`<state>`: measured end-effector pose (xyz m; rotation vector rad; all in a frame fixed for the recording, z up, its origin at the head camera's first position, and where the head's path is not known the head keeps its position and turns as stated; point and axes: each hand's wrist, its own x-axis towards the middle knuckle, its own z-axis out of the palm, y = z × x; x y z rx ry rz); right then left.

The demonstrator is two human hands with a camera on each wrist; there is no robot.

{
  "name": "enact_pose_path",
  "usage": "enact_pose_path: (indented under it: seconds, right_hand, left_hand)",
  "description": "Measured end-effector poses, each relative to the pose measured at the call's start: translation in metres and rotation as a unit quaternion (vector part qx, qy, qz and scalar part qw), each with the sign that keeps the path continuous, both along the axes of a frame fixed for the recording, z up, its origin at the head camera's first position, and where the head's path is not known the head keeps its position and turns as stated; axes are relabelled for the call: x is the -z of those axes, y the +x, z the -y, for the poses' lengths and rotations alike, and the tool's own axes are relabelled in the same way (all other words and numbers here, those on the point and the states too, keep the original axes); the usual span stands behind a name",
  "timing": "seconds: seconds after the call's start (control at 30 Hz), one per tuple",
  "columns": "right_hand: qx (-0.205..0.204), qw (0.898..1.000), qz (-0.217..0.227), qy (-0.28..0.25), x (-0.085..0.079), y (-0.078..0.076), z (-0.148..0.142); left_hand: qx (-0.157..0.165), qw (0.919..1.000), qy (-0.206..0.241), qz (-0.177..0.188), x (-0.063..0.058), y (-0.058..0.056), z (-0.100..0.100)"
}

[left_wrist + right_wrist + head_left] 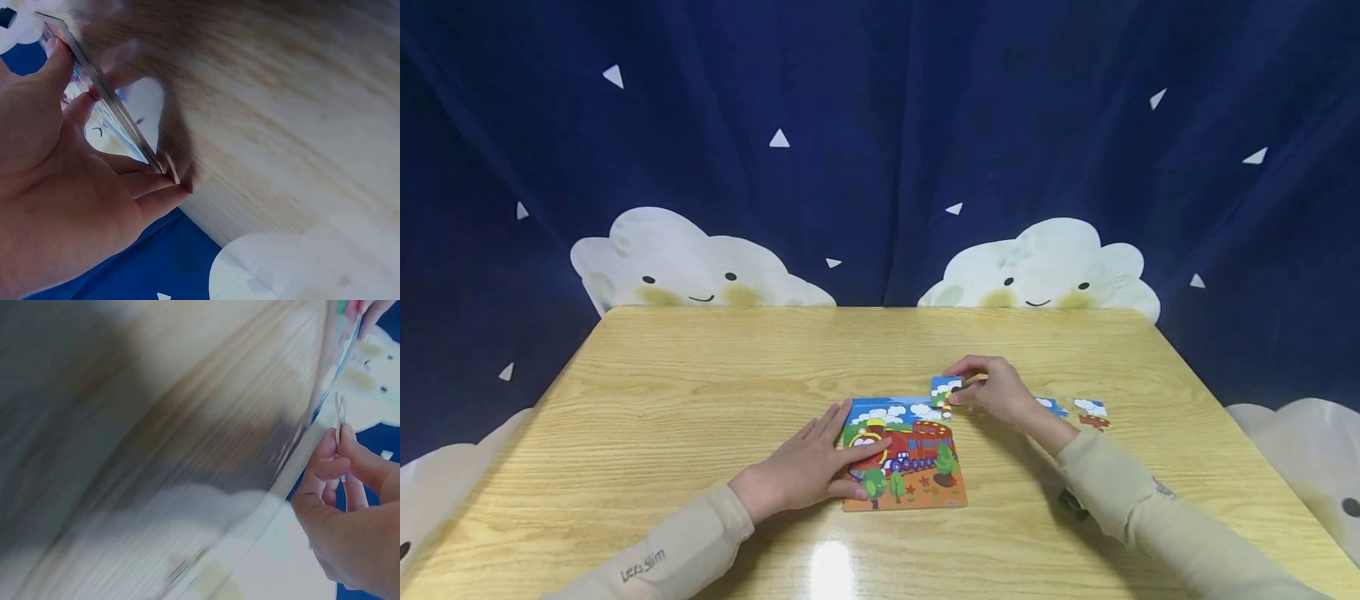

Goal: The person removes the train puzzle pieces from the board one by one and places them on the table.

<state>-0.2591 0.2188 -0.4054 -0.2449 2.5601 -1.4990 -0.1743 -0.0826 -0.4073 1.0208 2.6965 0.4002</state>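
Note:
A train jigsaw puzzle (917, 483) lies flat in its board on the table, showing a red train, trees and clouds. My left hand (805, 467) rests over its left side, fingers extended, with some fingertips along the board's edge in the left wrist view. Between thumb and fingers, my right hand (997, 392) pinches a puzzle piece (942, 388) printed with sky, cloud and green. That piece overlaps the puzzle's top right corner in the head view. Seen from the right wrist, the held piece (339, 422) is edge-on and thin.
To the right of the board lie loose puzzle pieces: a blue and white one (1054, 407) partly behind the right forearm, and a cloud-printed one (1090, 407) with a red part (1094, 422) below. A dark blue curtain (880, 150) hangs behind the wooden table (737, 358).

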Motion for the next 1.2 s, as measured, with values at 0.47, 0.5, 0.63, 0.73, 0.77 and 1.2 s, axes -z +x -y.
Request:
enact_pose_path:
  seconds: [0.47, 0.5, 0.63, 0.73, 0.77, 1.2]
  right_hand:
    - [0.026, 0.997, -0.014, 0.066, 0.005, 0.004, -0.062]
    - [0.024, 0.997, -0.019, 0.071, 0.004, 0.005, -0.063]
    - [0.017, 0.994, -0.049, 0.101, 0.005, 0.008, -0.069]
    - [0.008, 0.990, -0.066, 0.127, 0.007, 0.010, -0.071]
    - [0.005, 0.988, -0.071, 0.136, 0.007, 0.011, -0.071]
    - [-0.007, 0.976, -0.096, 0.195, 0.011, 0.010, -0.072]
  left_hand:
    - [0.010, 0.9999, 0.007, -0.006, -0.001, 0.000, 0.001]
    - [0.010, 0.9999, 0.008, -0.006, -0.001, 0.000, 0.001]
    - [0.010, 0.9999, 0.006, -0.005, -0.001, 0.000, 0.001]
    - [0.009, 0.9999, 0.005, -0.004, -0.002, 0.000, 0.000]
    - [0.008, 0.9999, 0.005, -0.004, -0.002, 0.000, 0.001]
    - [0.003, 1.0000, 0.007, 0.003, -0.004, 0.002, 0.001]
